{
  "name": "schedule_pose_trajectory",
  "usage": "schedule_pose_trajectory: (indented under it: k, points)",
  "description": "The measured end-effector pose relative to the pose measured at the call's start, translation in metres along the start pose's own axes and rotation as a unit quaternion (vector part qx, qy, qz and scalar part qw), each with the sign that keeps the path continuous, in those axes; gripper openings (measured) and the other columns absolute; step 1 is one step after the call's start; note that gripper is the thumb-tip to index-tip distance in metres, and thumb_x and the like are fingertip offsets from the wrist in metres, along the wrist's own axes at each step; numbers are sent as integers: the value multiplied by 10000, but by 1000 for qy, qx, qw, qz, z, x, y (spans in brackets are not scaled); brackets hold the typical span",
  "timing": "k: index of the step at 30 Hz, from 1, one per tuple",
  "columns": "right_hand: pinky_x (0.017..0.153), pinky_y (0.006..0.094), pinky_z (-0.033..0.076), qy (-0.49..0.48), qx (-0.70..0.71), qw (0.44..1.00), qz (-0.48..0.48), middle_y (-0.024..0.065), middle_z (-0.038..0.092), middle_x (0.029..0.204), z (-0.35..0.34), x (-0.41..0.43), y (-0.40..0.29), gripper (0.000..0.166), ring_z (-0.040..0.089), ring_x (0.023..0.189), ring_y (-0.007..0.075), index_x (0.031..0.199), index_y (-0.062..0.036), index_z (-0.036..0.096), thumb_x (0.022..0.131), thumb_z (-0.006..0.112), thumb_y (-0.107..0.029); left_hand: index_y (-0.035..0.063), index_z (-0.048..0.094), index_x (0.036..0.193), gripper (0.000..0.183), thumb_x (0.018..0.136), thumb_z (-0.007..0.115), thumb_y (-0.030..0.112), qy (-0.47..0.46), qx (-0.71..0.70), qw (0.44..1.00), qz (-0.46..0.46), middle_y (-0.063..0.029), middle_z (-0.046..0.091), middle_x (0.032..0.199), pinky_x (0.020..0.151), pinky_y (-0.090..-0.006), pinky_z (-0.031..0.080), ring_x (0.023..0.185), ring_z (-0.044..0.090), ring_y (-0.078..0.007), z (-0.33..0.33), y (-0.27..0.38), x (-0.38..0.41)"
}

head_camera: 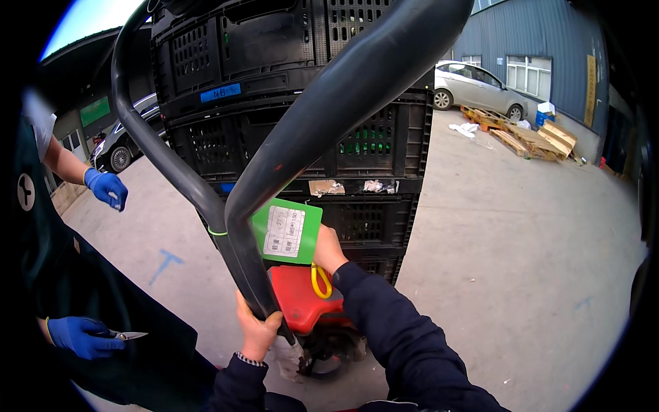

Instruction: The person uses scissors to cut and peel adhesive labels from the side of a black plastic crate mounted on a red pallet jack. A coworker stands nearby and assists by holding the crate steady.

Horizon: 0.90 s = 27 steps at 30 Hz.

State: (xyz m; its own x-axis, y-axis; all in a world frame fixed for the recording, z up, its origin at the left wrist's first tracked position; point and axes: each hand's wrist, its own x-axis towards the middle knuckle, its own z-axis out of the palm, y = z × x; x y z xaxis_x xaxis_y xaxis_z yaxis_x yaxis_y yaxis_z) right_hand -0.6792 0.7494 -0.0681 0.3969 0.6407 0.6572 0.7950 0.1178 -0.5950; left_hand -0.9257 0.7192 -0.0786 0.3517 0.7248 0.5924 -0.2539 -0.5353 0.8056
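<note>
My left hand [257, 329] is wrapped around the lower shaft of a black pallet-jack handle [249, 278]. Its loop rises in two bars towards the top of the view. My right hand [328, 250] reaches to the right edge of a green card [312, 232] with a white printed label, beside the shaft. Its fingers are hidden behind the card, so their grip does not show. Just below that hand hangs a yellow loop lever [322, 282], over the red body [296, 293] of the pallet jack. A thin green tie [217, 233] circles the handle where the bars meet.
Black plastic crates [381, 134] stand stacked directly ahead. At left, a person [98, 288] in blue gloves holds small scissors [131, 336]. A silver car [476, 87], wooden pallets [535, 141] and a metal-clad building [540, 46] are at right; a dark car [128, 141] is at left.
</note>
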Motion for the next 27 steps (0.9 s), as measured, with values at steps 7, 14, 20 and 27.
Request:
schedule_pose_trajectory:
  k: [7,14,20,27]
  points:
    - [693,528,496,48,38,993,97,259,655,800,-15,16,-12,243,634,796,458,921,33,575,967,554,-204,23,453,1247,950,660,801,684,47,29,998,31,-4,526,957,717,-250,469,820,554,-106,-1,-12,0]
    - [694,521,495,68,58,995,51,256,660,814,-6,20,3,256,631,804,459,906,30,588,974,539,-212,37,460,1163,913,645,797,710,24,5,1000,17,-6,532,857,641,-249,469,723,567,-106,8,-8,4]
    - [707,522,494,43,45,997,42,264,646,781,5,15,13,270,624,794,467,859,35,585,969,556,-211,30,461,1183,875,656,808,636,14,7,1000,-14,-11,538,866,652,-256,477,740,569,-110,8,0,2]
    - [679,523,496,65,250,966,-10,264,654,800,34,6,-5,233,634,784,471,939,32,555,962,544,-200,41,462,1159,917,625,820,695,16,-7,999,-26,-11,537,874,647,-250,481,733,577,-110,8,2,1]
